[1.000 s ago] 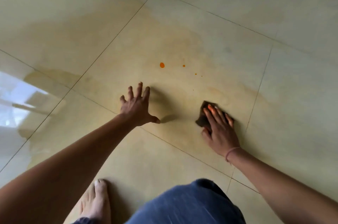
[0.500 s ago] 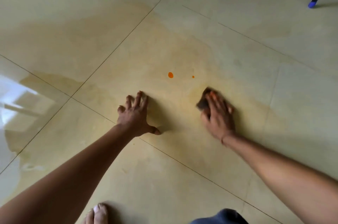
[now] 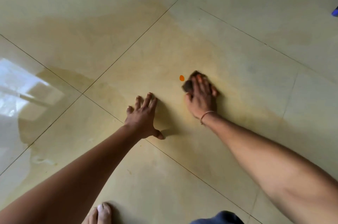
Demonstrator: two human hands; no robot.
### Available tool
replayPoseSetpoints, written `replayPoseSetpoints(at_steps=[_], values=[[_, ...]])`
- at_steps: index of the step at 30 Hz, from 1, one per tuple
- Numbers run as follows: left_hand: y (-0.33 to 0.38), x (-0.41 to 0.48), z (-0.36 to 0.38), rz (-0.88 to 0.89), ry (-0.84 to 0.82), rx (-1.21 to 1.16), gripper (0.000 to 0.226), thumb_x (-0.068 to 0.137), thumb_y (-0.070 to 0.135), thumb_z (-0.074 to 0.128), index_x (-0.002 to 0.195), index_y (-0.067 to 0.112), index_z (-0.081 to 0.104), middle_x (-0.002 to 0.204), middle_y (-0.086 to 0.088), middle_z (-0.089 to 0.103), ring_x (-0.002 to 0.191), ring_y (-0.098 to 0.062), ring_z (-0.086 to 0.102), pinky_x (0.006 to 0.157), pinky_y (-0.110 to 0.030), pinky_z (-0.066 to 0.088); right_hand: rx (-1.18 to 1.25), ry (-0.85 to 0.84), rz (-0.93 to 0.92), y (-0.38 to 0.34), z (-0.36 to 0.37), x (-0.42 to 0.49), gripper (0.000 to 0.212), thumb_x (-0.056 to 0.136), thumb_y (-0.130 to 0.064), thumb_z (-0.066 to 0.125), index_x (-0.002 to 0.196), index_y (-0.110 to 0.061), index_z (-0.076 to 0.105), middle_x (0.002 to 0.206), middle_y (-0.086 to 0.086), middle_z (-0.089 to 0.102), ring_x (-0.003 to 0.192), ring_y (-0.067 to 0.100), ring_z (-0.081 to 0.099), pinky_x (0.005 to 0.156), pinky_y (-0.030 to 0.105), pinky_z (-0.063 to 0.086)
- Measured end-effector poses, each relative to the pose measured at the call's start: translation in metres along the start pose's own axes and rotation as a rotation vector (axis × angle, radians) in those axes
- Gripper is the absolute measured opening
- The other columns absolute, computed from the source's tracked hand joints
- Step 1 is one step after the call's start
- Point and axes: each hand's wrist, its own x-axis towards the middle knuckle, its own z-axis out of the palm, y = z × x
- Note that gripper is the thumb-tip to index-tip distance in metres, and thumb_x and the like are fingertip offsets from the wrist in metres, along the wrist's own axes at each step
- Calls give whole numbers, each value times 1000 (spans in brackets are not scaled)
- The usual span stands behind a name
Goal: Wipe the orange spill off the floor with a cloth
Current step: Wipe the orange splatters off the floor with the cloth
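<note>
one orange drop is all we can see left of the spill, just beside the fingertips of our right hand, so the wipe looks nearly done. those fingers lie flat, pressing the dark cloth to the floor. our left hand is spread wide, empty, propped on the tile nearer us.

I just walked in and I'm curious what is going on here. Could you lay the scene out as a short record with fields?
Place: glossy tiled floor
Mess: one orange drop, with a faint yellowish smear around it
Tool: dark cloth
Right hand: pressing the cloth on the floor, just right of the drop
Left hand: spread flat on the floor, empty
Also seen: bare foot at the bottom edge
Status: drop not yet wiped
</note>
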Motion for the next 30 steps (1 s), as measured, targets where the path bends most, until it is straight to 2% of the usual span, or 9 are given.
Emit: replayPoseSetpoints(at_steps=[3, 5, 10, 13, 16, 21, 26, 28, 30], values=[[0, -3, -1, -1, -10, -14, 143, 50, 62, 83, 152, 19, -6, 160, 0, -15, 146, -34, -7, 112, -60, 21, -36, -69, -348, 0, 7, -66, 67, 83, -41, 39, 145, -17, 39, 153, 4, 36, 143, 20, 28, 113, 43, 20], [0, -3, -2, -10, -11, -29, 143, 50, 60, 84, 153, 19, -7, 160, -1, -16, 146, -34, -8, 112, -60, 20, -22, -102, -435, 31, -3, -89, 67, 82, -40, 42, 145, -17, 39, 152, 4, 37, 142, 21, 30, 113, 44, 22], [1, 0, 1, -35, -9, -80, 143, 48, 53, 88, 153, 19, -3, 160, 2, -15, 147, -33, -9, 112, -62, 16, 19, 8, -3, -7, -1, 40, 77, 78, -51, 23, 145, -15, 39, 152, 8, 36, 142, 25, 28, 115, 44, 20], [1, -1, 1, -37, -1, -108, 141, 50, 49, 89, 153, 20, -3, 161, 2, -15, 147, -31, -11, 114, -61, 12, -10, -68, -219, -49, 12, 23, 71, 82, -46, 27, 144, -14, 40, 152, 7, 37, 143, 23, 28, 114, 46, 22], [1, -3, -1, -44, 0, -141, 142, 50, 46, 90, 153, 19, -4, 161, 2, -15, 147, -31, -12, 115, -61, 10, -41, -99, -510, 1, 7, -34, 66, 83, -41, 39, 143, -17, 42, 152, 4, 38, 141, 19, 31, 111, 46, 26], [4, -2, -1, -57, -3, -151, 142, 47, 44, 91, 153, 17, 0, 161, 1, -13, 147, -33, -11, 113, -63, 11, 0, -22, -113, -18, 2, 20, 72, 80, -47, 28, 144, -16, 41, 153, 6, 36, 143, 21, 27, 113, 43, 18], [5, -2, -2, -60, 2, -153, 141, 45, 43, 92, 152, 17, 4, 161, 1, -11, 147, -33, -9, 113, -63, 12, -58, -153, -580, 0, 7, -64, 68, 84, -45, 37, 147, -20, 35, 155, 1, 31, 144, 17, 23, 114, 43, 19], [6, -2, -4, -71, -9, -147, 141, 45, 42, 92, 152, 16, 4, 161, 1, -11, 147, -33, -10, 113, -64, 12, -50, -117, -523, 10, 4, -40, 67, 82, -45, 38, 144, -19, 40, 153, 3, 36, 142, 19, 29, 112, 46, 25], [7, -2, -4, -79, -16, -141, 141, 46, 43, 92, 152, 16, 4, 161, 1, -12, 146, -33, -11, 113, -63, 12, -17, -65, -278, -12, 1, -11, 66, 81, -44, 34, 141, -17, 45, 151, 5, 39, 141, 20, 31, 111, 46, 26]])
